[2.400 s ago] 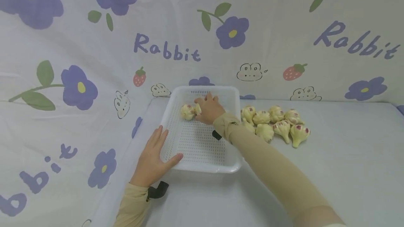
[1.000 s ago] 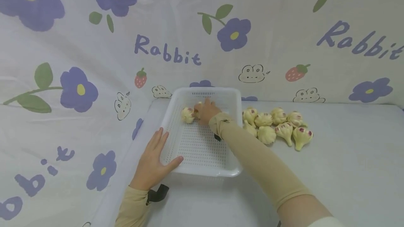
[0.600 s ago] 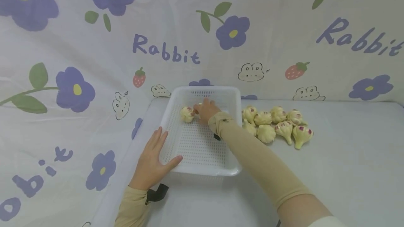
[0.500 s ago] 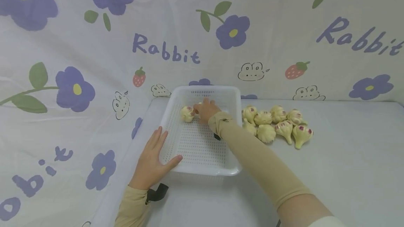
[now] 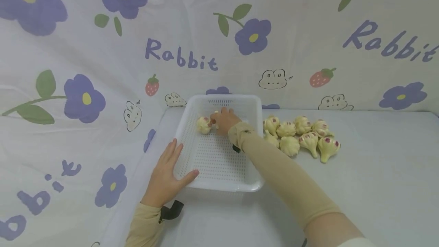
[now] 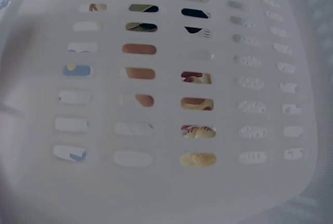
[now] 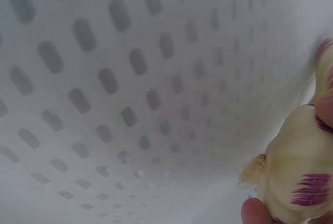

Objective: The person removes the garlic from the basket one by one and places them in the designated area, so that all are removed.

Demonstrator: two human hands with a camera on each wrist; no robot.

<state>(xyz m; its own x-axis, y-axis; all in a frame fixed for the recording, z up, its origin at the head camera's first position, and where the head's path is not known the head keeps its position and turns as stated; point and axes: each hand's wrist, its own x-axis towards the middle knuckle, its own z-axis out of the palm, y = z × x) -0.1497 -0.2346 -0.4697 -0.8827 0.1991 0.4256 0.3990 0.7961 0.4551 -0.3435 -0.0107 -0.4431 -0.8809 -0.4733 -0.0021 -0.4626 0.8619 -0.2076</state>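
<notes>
A white perforated plastic basket (image 5: 219,186) stands on the table in the head view. In its far left part lies a garlic bulb (image 5: 204,125) with purple streaks. Just right of that bulb my right hand (image 5: 226,121) reaches down into the basket and grips a second garlic bulb (image 7: 296,156), mostly covered by the hand in the head view. The right wrist view shows fingertips (image 7: 255,212) against this bulb and its root tuft. My left hand (image 5: 166,176) rests along the basket's left rim, fingers straight and thumb spread over the near left corner.
Right of the basket, several more garlic bulbs (image 5: 289,146) lie grouped in two rows on the white table (image 5: 377,170). A cloth (image 5: 302,48) printed with flowers and rabbits hangs behind the table and on its left side. Through the basket's slotted wall (image 6: 156,182), garlic shows in the left wrist view.
Since the oldest frame my right hand has shifted slightly left and lower in the basket, still with its garlic bulb. My left hand, the basket and the other bulbs stay in place.
</notes>
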